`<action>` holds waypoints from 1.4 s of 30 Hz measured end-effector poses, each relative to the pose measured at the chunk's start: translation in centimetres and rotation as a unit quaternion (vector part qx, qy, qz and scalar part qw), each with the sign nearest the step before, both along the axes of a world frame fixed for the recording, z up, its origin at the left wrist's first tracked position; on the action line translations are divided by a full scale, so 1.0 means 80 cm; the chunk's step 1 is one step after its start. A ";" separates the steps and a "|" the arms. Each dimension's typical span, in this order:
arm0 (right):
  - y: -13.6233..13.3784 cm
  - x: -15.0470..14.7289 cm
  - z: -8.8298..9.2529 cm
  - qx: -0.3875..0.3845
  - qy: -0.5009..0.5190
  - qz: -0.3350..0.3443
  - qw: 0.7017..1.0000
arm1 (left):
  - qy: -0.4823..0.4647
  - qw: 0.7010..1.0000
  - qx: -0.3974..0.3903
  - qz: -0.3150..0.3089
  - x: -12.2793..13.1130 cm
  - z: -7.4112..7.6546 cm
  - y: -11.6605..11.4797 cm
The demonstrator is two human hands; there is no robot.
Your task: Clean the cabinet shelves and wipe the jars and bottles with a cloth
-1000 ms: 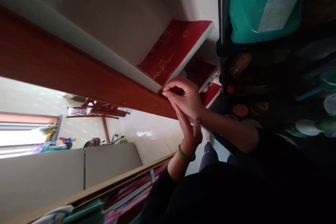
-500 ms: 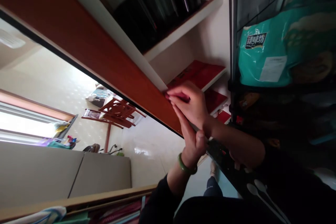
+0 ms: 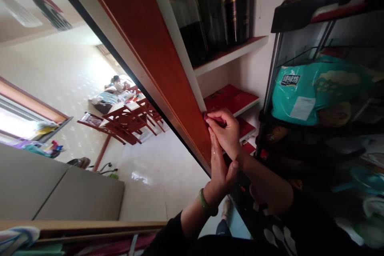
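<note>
My right hand (image 3: 225,130) is closed, thumb and fingers pinched round a small dark red thing (image 3: 220,121), perhaps a bit of cloth; most of it is hidden in the hand. Its fingertips press at the inner edge of the orange-brown wooden door frame (image 3: 180,96), beside the white shelf unit. Just below, my left hand (image 3: 219,170) lies against the frame with fingers stretched out and thumb apart, a green bangle (image 3: 204,200) on the wrist. The left fingertips reach close under the right hand; whether they touch it, I cannot tell.
Shelves with red tops (image 3: 234,98) stand behind the hands, dark bottles (image 3: 210,12) above them. To the right, a black rack (image 3: 274,60) holds a teal bag (image 3: 297,92). Beyond the frame are wooden chairs (image 3: 126,126) and a table, with a person far off.
The view has turned and shifted, so more of the room and rack shows. Both hands stay at the frame edge, the right one still pinching the dark red thing.
</note>
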State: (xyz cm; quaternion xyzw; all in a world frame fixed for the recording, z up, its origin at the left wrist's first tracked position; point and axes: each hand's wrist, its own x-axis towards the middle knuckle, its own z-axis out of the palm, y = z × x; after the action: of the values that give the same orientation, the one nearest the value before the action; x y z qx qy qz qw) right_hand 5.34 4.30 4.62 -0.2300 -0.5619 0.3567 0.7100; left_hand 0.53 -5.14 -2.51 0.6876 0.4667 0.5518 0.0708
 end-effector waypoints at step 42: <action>0.015 0.007 0.072 0.112 -0.035 -0.016 0.993 | 0.016 1.000 -0.006 -0.001 0.008 0.058 0.009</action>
State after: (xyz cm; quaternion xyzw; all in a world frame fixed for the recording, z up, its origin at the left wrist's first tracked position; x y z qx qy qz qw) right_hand 5.91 5.46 10.41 -0.1704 -0.6190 0.2720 0.7168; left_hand 1.14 -4.44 2.16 0.6965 0.4698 0.5380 0.0679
